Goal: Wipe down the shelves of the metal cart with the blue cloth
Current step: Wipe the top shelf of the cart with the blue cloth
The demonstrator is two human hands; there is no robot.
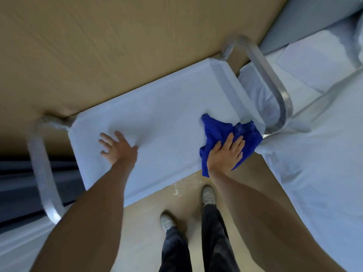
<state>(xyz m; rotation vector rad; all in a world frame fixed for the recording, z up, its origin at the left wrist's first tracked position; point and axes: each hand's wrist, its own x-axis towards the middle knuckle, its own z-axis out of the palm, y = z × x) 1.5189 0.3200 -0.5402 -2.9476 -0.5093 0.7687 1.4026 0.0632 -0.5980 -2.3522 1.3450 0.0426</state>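
From my feed I see the crumpled bright blue cloth (220,132) bunched on the right end of the pale top shelf (157,114) of the metal cart, close against the raised rim by the curved silver handle bar (271,89). My right hand (225,156) presses flat on the cloth's near part, fingers straight and spread, so most of the fabric lies ahead of and beside the palm, with a fold hanging over the shelf's near edge. My left hand (115,147) rests on the bare shelf well to the left, fingers splayed apart, gripping nothing. Brown cardboard (98,46) lies beyond the cart.
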